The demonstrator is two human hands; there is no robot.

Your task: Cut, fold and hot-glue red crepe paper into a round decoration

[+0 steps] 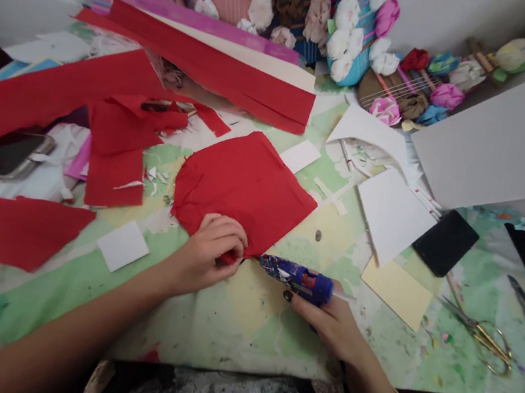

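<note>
A teardrop-shaped red piece [244,183], covered in crepe paper or cloth, lies flat in front of me. My left hand [215,249] is closed on its near edge, the fingers pinching a fold of the red covering. In my right hand [329,320] is a blue glue gun [299,279] with a glue stick poking out of its back. The gun's nozzle points left and is right beside the edge that my left fingers pinch. Whether the nozzle touches the red covering I cannot tell.
Red strips [204,64] and a phone [6,151] lie to the left. White card pieces [394,213], a black flat object [446,242], yellow paper [395,293] and gold-handled scissors [484,337] are at right. Decorated flower-trimmed pieces [353,29] lean along the wall.
</note>
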